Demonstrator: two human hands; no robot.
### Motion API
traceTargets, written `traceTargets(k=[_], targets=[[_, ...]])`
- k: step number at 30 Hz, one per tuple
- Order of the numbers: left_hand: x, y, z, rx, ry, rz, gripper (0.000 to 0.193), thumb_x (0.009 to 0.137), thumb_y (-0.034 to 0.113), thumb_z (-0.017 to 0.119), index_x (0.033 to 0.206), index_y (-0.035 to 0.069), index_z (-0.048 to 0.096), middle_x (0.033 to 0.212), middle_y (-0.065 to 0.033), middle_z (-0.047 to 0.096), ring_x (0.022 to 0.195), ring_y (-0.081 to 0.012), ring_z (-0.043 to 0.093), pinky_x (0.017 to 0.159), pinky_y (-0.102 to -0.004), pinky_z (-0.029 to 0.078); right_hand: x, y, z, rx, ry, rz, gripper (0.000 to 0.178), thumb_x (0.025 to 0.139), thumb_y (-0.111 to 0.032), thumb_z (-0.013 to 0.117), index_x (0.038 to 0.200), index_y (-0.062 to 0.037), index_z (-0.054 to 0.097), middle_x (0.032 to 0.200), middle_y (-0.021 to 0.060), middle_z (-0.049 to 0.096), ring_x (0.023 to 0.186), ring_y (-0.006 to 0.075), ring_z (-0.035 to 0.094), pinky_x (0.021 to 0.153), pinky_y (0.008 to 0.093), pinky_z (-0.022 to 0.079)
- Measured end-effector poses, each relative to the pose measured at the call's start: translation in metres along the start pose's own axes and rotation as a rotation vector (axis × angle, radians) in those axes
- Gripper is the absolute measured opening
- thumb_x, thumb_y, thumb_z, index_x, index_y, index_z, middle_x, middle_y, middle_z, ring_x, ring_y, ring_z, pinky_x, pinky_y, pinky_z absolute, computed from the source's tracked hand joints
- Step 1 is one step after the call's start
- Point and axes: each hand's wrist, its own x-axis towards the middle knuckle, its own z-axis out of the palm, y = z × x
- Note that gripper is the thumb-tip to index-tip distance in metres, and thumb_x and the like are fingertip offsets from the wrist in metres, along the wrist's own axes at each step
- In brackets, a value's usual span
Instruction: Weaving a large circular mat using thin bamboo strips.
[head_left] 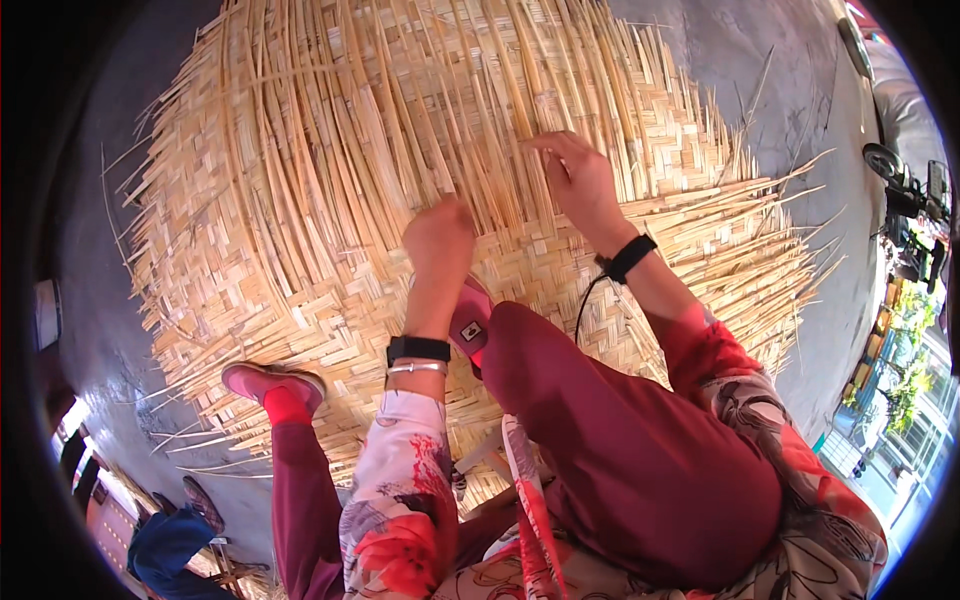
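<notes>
A large woven mat of pale split-bamboo strips (330, 300) lies on the floor under both my hands. Many long loose strips (430, 110) run lengthwise over its far part. My left hand (440, 240) is closed in a fist above the mat's middle, at the near ends of these strips; whatever its fingers hold is hidden. To the right and slightly farther off, my right hand (583, 185) has its fingers stretched toward the left, with the thumb apart below them. No strip can be made out in it.
My shoe (270, 385) rests on the mat's left part, and my bent knee (520, 340) rises close behind my hands. Unwoven strip ends (790, 190) stick out at the right edge. Another person's leg (170, 550) shows at lower left; a motorbike (905, 190) stands far right.
</notes>
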Motion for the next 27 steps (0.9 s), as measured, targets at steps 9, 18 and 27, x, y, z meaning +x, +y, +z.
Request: traceTargets(k=[9, 18, 27], targets=[[-0.047, 0.010, -0.014, -0.703, 0.427, -0.314, 0.025, 0.090, 0.013, 0.061, 0.071, 0.002, 0.047, 0.054, -0.0018, 0.044, 0.052, -0.0060, 0.038, 0.047, -0.0262, 0.034, 0.054, -0.015, 0.088, -0.269, -0.447, -0.035, 0.016, 0.082, -0.014, 0.055, 0.086, -0.0036, 0.067, 0.085, 0.0165, 0.066, 0.076, 0.0329, 0.066, 0.067, 0.0373, 0.053], [-0.046, 0.014, -0.019, -0.357, 0.324, -0.013, 0.021, 0.088, 0.013, 0.062, 0.074, 0.000, 0.051, 0.055, -0.0090, 0.052, 0.048, -0.0150, 0.049, 0.049, -0.0301, 0.041, 0.062, -0.022, 0.112, -0.441, -0.453, 0.121, 0.017, 0.078, -0.018, 0.058, 0.086, -0.0042, 0.065, 0.092, 0.0189, 0.067, 0.088, 0.0340, 0.067, 0.072, 0.0440, 0.053], [-0.030, -0.008, -0.002, -0.920, 0.443, -0.347, 0.032, 0.087, 0.010, 0.063, 0.061, 0.001, 0.047, 0.051, -0.0021, 0.052, 0.052, -0.0054, 0.041, 0.047, -0.0264, 0.032, 0.047, -0.025, 0.076, 0.500, -0.433, 0.259, 0.034, 0.070, -0.030, 0.073, 0.085, 0.0002, 0.064, 0.078, 0.0086, 0.063, 0.072, 0.0198, 0.059, 0.065, 0.0326, 0.049]])
